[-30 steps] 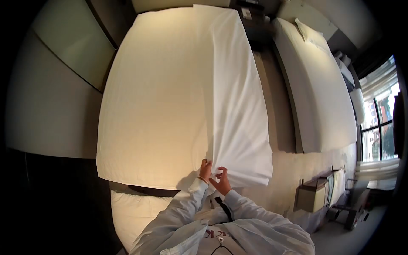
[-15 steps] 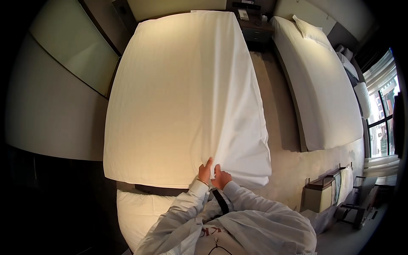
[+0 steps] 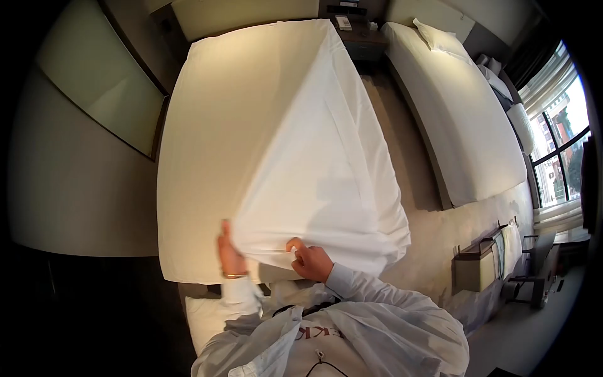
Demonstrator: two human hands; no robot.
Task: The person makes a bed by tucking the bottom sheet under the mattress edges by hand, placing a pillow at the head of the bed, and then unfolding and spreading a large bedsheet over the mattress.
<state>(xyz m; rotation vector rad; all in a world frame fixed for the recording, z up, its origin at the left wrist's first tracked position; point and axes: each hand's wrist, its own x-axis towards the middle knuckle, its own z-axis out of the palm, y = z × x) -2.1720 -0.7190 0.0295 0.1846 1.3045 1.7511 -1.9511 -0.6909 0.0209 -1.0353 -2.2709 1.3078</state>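
A white bed sheet (image 3: 314,182) lies over the near bed, with its right part lifted into a slanting fold that runs from the head of the bed down to my hands. At the foot end, my left hand (image 3: 231,254) grips the sheet at the fold's lower left corner; its fingers point up and are slightly blurred. My right hand (image 3: 312,262) is closed on the sheet's near edge, index finger bent, a short way to the right. Left of the fold, the white bed surface (image 3: 201,157) lies smooth.
A white pillow or folded duvet (image 3: 204,317) sits below the bed's foot. To the right, past a strip of floor (image 3: 405,144), stands a second bed (image 3: 458,125) with a pillow (image 3: 440,39). A nightstand (image 3: 364,47) stands between them; a luggage rack (image 3: 474,267) is at right.
My left hand has moved left, away from my right hand, drawing the sheet into a broad slanting fold. My right hand has shifted slightly left. The view has turned a little.
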